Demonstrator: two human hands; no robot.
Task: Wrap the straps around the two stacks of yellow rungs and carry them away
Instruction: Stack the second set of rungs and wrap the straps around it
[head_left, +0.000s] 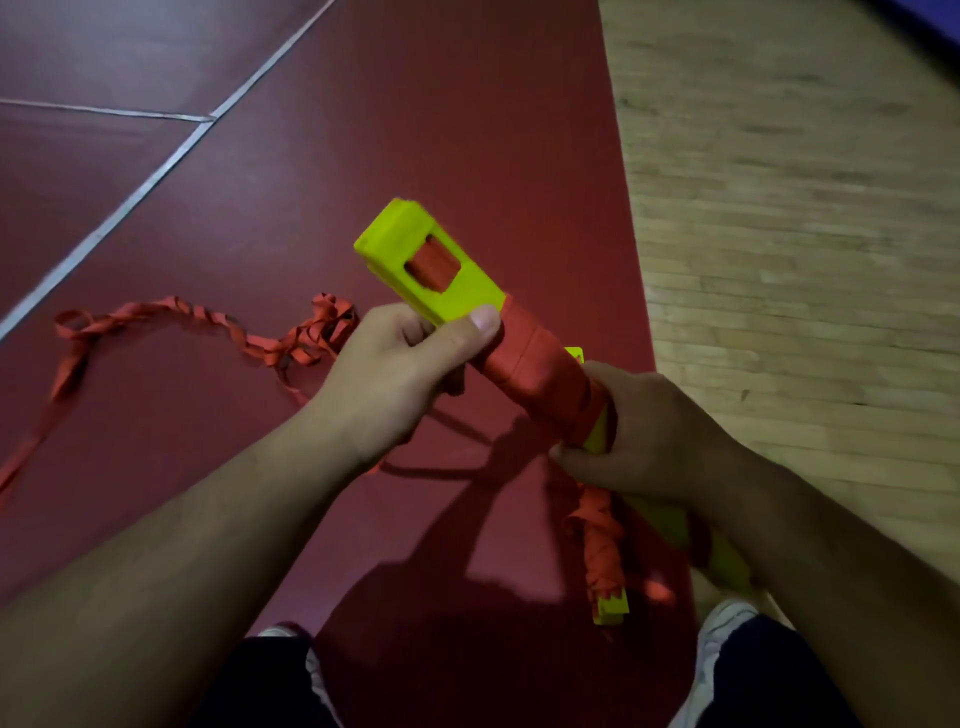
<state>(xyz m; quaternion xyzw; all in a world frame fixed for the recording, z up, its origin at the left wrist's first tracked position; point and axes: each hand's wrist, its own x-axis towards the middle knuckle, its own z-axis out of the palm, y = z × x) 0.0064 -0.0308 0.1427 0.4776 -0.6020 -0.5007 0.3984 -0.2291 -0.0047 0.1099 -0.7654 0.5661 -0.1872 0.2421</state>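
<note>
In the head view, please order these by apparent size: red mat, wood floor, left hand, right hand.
1. red mat
2. wood floor
3. left hand and right hand, both gripping the rungs: they look alike, so I do not rank them.

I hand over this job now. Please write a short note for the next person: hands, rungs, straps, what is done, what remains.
Left hand grips the stack of yellow rungs near its far end; right hand grips its near part.
Done: strap wrap covers the stack's middle.
Loose strap trails on the red floor, to the left.
A hanging strap and a yellow end show below the right hand.
Left: wind in the loose strap, then carry away.
</note>
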